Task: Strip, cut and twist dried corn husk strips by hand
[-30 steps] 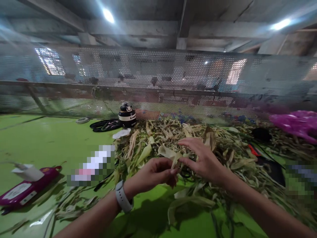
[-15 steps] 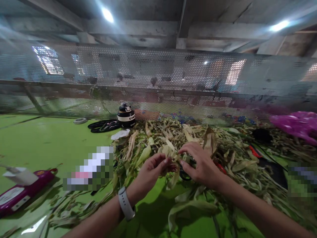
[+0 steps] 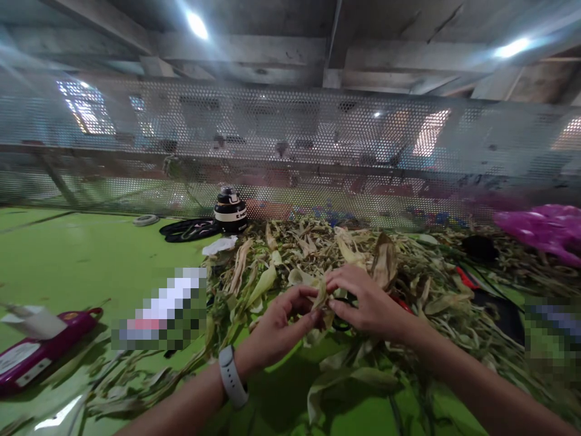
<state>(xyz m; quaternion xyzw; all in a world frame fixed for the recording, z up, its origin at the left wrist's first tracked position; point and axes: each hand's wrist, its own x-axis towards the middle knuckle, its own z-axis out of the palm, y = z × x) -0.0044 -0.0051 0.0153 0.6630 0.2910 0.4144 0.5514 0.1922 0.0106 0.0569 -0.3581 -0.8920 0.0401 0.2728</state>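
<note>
A pale corn husk (image 3: 320, 294) is pinched between my two hands, just above the green table's near middle. My left hand (image 3: 290, 315), with a light watch on its wrist, has its fingers curled round the husk's left side. From the right, my right hand (image 3: 358, 297) grips the same husk with thumb and fingertips. Part of the husk is hidden behind the fingers. Black scissor-like handles (image 3: 341, 321) show partly under my right hand. Another long husk (image 3: 349, 383) lies below, nearer to me. A heap of dry husks (image 3: 308, 239) spreads behind both hands.
A black-and-white bottle (image 3: 230, 211) stands behind the heap, with a black strap-like item (image 3: 188, 229) beside it. At left lies a purple power strip (image 3: 54, 345) with a white plug. A perforated metal screen (image 3: 290, 139) runs along the back; a magenta plastic bag (image 3: 544, 227) sits right.
My left hand has shifted slightly right, closer to my right hand. The husk between them has turned and now looks narrower and more upright.
</note>
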